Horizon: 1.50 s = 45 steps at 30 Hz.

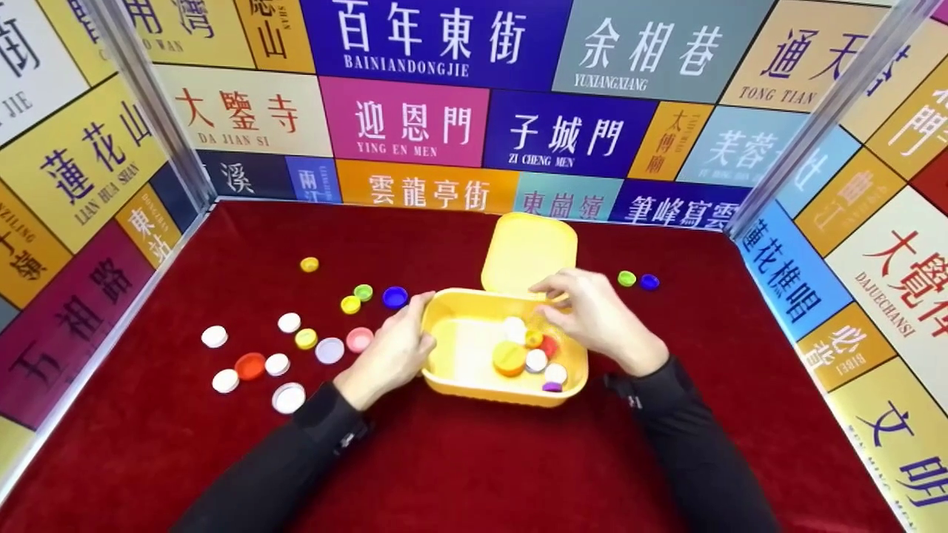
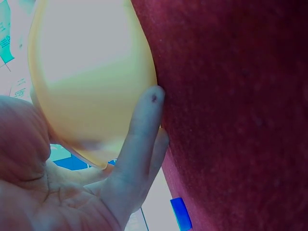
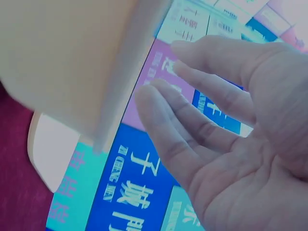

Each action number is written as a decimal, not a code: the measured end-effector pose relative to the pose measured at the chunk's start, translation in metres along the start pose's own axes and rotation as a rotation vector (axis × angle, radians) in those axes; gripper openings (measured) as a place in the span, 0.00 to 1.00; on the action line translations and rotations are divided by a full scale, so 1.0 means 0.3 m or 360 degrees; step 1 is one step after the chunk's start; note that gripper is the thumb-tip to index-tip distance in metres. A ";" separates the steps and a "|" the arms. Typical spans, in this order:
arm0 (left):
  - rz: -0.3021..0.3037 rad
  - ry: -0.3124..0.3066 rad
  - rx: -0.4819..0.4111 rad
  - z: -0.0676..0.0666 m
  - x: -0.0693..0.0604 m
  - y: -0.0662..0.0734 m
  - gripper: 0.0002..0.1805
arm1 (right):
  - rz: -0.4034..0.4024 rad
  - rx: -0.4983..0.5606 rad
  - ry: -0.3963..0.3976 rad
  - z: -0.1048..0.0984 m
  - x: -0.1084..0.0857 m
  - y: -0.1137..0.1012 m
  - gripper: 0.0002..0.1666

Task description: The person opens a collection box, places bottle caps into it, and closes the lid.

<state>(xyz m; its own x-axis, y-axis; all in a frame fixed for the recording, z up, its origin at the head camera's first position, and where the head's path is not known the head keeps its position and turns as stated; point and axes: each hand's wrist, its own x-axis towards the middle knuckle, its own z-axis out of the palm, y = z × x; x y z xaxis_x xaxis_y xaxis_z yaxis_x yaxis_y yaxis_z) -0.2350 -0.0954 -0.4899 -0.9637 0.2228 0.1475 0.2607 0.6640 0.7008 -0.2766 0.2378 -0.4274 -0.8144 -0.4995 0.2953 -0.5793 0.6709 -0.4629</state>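
Observation:
A yellow plastic box (image 1: 459,385) stands on the dark red cloth in the head view. Several bottle caps lie in its right half, among them an orange-yellow cap (image 1: 509,358), a white cap (image 1: 535,361) and a purple cap (image 1: 552,386). My left hand (image 1: 392,348) holds the box by its left end; in the left wrist view its fingers (image 2: 139,130) lie along the box wall. Over the box's right end hovers my right hand (image 1: 596,318), slightly blurred. Its fingers (image 3: 168,130) are loosely bent in the right wrist view, with nothing between them and the thumb.
Behind the box lies its yellow lid (image 1: 529,252). Loose caps are scattered at the left, including a red cap (image 1: 250,366), a pink cap (image 1: 360,340) and a blue cap (image 1: 395,297). A green cap (image 1: 627,278) and a dark blue cap (image 1: 649,281) lie right of the lid.

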 end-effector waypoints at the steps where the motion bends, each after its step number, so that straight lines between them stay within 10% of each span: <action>1: 0.0002 0.0001 0.0002 -0.001 0.000 0.001 0.37 | 0.0017 0.0004 0.0029 -0.009 0.002 0.012 0.16; 10: 0.0013 0.0001 0.0008 -0.001 0.002 0.005 0.36 | 0.0254 0.0000 0.0233 -0.068 0.001 0.188 0.21; 22: 0.0033 0.0001 0.0021 -0.002 0.003 0.002 0.36 | 0.0536 -0.0143 0.0172 -0.136 -0.011 0.431 0.29; 45: 0.0030 0.0007 0.0022 -0.003 -0.001 0.001 0.36 | 0.0605 -0.0330 -0.0278 -0.120 0.034 0.597 0.25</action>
<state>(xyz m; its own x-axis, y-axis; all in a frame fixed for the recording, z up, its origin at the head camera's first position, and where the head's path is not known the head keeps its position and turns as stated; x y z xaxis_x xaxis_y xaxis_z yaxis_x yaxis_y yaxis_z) -0.2346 -0.0960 -0.4891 -0.9588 0.2320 0.1637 0.2795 0.6694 0.6883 -0.3897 0.3726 -0.4771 -0.9627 -0.2701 -0.0161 -0.2500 0.9106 -0.3291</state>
